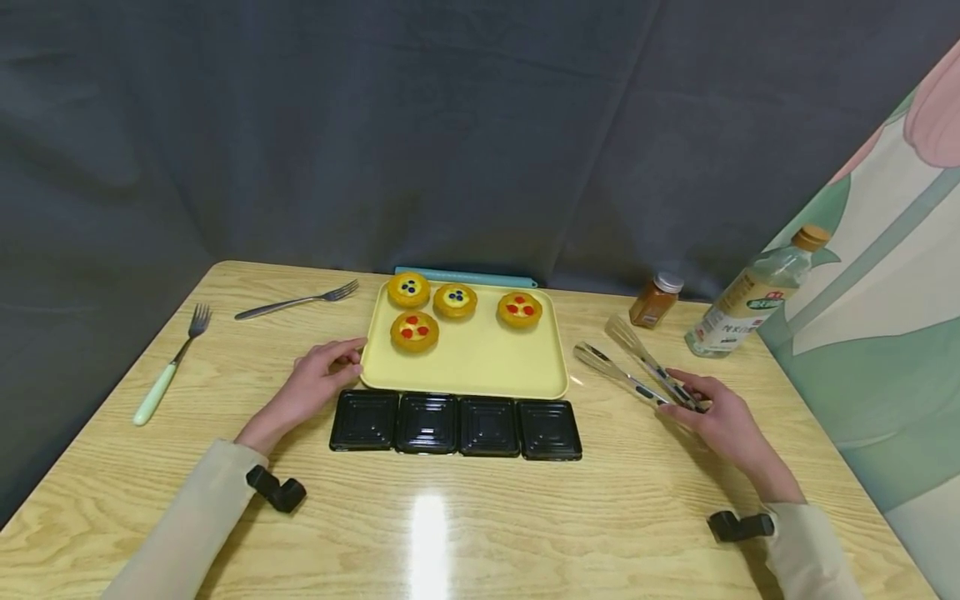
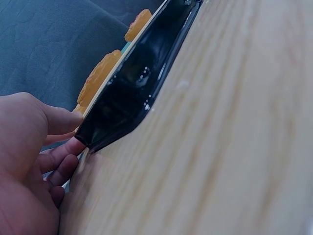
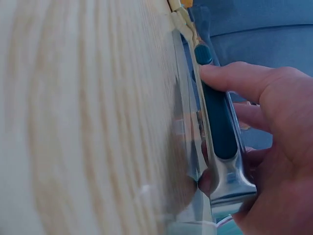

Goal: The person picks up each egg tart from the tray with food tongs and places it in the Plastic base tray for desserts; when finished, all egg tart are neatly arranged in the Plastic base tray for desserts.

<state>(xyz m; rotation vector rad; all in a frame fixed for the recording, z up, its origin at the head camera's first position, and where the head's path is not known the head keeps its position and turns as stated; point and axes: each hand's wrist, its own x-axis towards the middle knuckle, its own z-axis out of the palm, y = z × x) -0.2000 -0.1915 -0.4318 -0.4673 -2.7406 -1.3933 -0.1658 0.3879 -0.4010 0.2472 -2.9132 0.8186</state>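
A pale yellow tray [image 1: 487, 367] carries several tarts: two with blue dots, one of them a tart [image 1: 455, 301] near the back, and two with red dots, including a tart [image 1: 519, 309] farther right. My left hand [image 1: 311, 387] holds the tray's left edge between thumb and curled fingers, beside a black square dish [image 2: 142, 73]. On the right, my right hand [image 1: 716, 417] grips a pair of metal tongs [image 3: 220, 122] by their dark-padded handles. The tongs' two arms stand apart, tips pointing toward the tray and touching neither tray nor tart.
Several black square dishes [image 1: 427, 423] line the tray's front edge. A fork [image 1: 300, 302] and a green-handled fork [image 1: 161, 387] lie left. A spice jar [image 1: 654, 302] and a clear bottle [image 1: 742, 304] stand back right. A teal box [image 1: 465, 277] lies behind the tray.
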